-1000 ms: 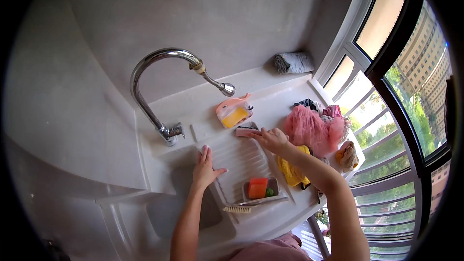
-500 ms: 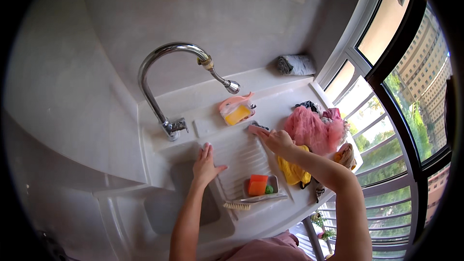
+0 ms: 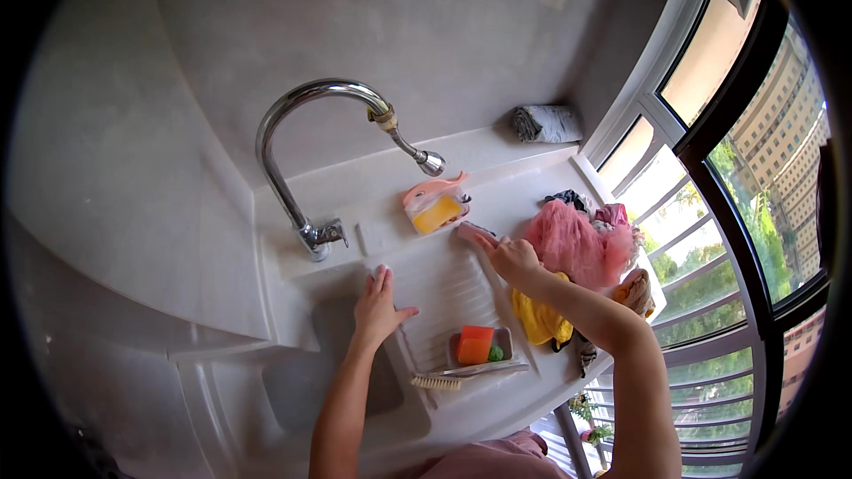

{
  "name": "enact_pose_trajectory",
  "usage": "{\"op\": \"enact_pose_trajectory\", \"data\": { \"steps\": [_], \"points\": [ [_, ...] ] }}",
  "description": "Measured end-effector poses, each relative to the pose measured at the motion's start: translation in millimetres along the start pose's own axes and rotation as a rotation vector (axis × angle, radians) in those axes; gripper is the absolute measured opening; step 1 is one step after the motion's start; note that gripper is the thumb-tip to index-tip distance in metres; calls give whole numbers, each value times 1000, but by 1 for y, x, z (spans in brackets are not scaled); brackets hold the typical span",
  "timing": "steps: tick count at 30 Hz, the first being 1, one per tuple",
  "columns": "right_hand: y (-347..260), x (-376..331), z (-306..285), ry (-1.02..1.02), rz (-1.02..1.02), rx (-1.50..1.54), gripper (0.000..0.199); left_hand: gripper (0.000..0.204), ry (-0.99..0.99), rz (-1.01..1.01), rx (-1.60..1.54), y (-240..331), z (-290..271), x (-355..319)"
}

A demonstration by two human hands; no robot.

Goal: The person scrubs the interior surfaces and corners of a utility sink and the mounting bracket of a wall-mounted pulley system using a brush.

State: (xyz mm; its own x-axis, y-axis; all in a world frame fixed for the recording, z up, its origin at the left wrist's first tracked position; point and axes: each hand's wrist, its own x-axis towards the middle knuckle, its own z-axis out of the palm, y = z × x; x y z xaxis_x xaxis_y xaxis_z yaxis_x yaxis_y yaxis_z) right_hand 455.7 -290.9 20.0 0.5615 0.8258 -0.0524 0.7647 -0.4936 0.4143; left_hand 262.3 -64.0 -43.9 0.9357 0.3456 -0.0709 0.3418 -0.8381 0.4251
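My left hand (image 3: 380, 304) lies flat, fingers spread, on the near edge of a white ribbed washboard (image 3: 448, 294) set in a white sink unit. My right hand (image 3: 510, 256) rests at the washboard's far right corner with its fingers on a small dark flat object (image 3: 473, 231); whether it grips it is unclear. Right of that hand lies a pile of clothes, pink (image 3: 577, 244) on top and yellow (image 3: 539, 319) below.
A curved chrome tap (image 3: 306, 129) stands behind the basin (image 3: 328, 372). A pink container with yellow contents (image 3: 435, 208) sits near the spout. A soap dish with an orange block (image 3: 476, 346) and a scrub brush (image 3: 437, 381) lie near me. Rolled grey cloth (image 3: 548, 122) lies by the window.
Both hands have stayed on the washboard and shifted only a little; the view has moved slightly.
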Motion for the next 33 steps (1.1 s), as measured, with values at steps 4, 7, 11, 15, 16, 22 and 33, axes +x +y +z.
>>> {"op": "enact_pose_trajectory", "data": {
  "steps": [4, 7, 11, 15, 16, 22, 33],
  "points": [
    [1, -4, -11, -109, -90, 44, 60, 103, 46, 26, -31, -5, 3, -1],
    [-1, -1, -2, -40, -9, 68, 58, 102, 23, 19, -36, 1, 1, -2],
    [4, -3, -1, 29, -64, 67, 51, 102, 26, 23, -38, -2, 2, -1],
    [-7, -5, 2, -8, -123, 41, 58, 103, 8, 4, -29, -8, 2, -2],
    [-2, -3, 2, -11, -119, 40, 58, 103, 13, 10, -34, -6, 3, -1],
    [2, -5, -1, 17, -115, 55, 60, 103, -16, -7, -40, -3, 2, -1],
    [-33, -26, 18, -23, -24, 482, 71, 106, 43, 8, -199, -4, 17, -3]
  ]
}}
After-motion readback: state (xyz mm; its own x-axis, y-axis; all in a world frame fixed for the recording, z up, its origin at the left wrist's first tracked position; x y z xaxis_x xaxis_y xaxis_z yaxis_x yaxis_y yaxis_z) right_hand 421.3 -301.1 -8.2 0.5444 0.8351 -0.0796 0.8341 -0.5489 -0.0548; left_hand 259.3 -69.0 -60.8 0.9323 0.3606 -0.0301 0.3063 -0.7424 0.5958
